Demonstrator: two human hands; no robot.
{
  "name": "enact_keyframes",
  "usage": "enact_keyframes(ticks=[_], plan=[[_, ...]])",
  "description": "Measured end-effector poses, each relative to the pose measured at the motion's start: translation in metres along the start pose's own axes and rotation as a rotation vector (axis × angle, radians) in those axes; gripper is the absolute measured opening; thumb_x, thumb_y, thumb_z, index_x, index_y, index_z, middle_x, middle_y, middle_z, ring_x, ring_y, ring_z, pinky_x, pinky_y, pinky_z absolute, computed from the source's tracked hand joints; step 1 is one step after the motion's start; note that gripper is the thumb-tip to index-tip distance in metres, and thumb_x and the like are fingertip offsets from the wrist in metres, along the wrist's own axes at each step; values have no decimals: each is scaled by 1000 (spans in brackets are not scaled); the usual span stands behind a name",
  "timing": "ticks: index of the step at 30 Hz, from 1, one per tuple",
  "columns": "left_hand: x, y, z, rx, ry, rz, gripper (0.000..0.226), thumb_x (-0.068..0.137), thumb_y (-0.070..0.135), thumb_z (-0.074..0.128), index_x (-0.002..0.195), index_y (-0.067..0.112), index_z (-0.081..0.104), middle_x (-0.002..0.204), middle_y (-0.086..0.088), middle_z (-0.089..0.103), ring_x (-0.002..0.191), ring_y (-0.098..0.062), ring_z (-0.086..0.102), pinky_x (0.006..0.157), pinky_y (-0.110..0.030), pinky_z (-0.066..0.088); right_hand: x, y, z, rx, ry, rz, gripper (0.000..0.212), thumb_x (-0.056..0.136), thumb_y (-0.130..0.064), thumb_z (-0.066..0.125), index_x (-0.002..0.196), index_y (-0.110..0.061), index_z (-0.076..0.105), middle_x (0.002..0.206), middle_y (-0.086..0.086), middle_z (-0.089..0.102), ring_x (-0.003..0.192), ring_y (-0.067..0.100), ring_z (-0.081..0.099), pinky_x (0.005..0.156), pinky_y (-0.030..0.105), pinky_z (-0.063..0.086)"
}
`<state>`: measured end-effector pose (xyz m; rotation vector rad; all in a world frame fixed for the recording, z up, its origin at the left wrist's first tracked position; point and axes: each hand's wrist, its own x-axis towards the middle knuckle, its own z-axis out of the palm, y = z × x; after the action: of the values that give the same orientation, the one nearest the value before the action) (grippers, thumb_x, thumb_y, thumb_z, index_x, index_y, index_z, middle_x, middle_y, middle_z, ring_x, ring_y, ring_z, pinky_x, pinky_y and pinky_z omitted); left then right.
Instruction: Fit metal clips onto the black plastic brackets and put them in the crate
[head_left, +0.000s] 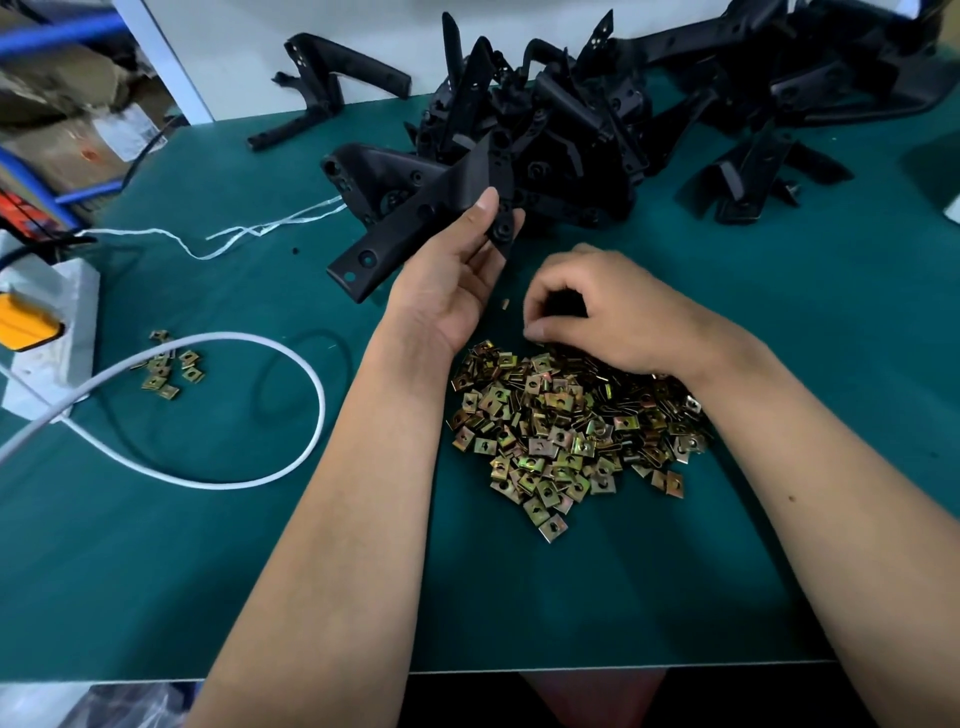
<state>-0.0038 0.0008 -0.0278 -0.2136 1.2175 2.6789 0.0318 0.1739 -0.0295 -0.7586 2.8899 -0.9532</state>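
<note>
A person's left hand (457, 280) grips a black plastic bracket (415, 218) above a green desk (571, 597), thumb pressed on the upper face and fingers curled beneath. The bracket runs from the left hand out to the far left, its holed end tilted down toward the desk. The palm faces up and inward, and the bare forearm reaches in from the lower left.

Just beside it, the right hand (597, 317) hovers knuckles-up over the far edge of a heap of metal clips (566, 426). Its fingers are curled downward with thumb and fingertips drawn together at the top of the heap; whether they pinch a clip cannot be told. The two hands are close but apart. One small piece (505, 303) lies on the desk between them.

The heap of brass-coloured clips spreads between the two forearms, on the near side of both hands. Beyond the hands, a large pile of black brackets (571, 140) is heaped on the far side of the desk, with more brackets scattered to the right.

Well to the left of the left hand lies a small cluster of clips (169, 366), beside a looping white cable (291, 364) and a white power strip (52, 332). White string (249, 231) trails across the desk to the left of the held bracket.
</note>
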Motion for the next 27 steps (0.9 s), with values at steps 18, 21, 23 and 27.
enact_keyframes(ticks=[18, 21, 23, 27], plan=[[-1, -3, 1, -40, -119, -85, 8, 96, 4, 64, 96, -2, 69, 90, -15, 76, 91, -24, 76, 76, -25, 61, 3, 5, 3, 905, 494, 229, 13, 102, -19, 63, 96, -8, 65, 86, 15, 78, 65, 22, 69, 54, 25, 53], [-1, -5, 1, 72, -120, -81, 7, 95, 8, 67, 96, 5, 72, 92, -10, 77, 87, -15, 75, 73, -21, 59, 2, 4, 3, 904, 511, 218, 16, 98, -22, 70, 85, -13, 74, 78, 10, 76, 63, 16, 64, 52, 24, 51], [-1, -6, 1, 101, -115, -80, 5, 93, 10, 69, 92, 8, 73, 90, -6, 77, 82, -12, 74, 70, -21, 59, 2, 3, 2, 964, 523, 234, 10, 94, -20, 75, 86, -14, 76, 75, 8, 74, 61, 13, 61, 52, 23, 50], [0, -5, 1, 120, -114, -83, 3, 93, 11, 70, 96, 10, 71, 91, -2, 74, 83, -10, 69, 77, -21, 57, 2, 3, 1, 1028, 581, 252, 7, 91, -16, 78, 88, -11, 74, 73, 8, 73, 61, 12, 61, 53, 22, 50]])
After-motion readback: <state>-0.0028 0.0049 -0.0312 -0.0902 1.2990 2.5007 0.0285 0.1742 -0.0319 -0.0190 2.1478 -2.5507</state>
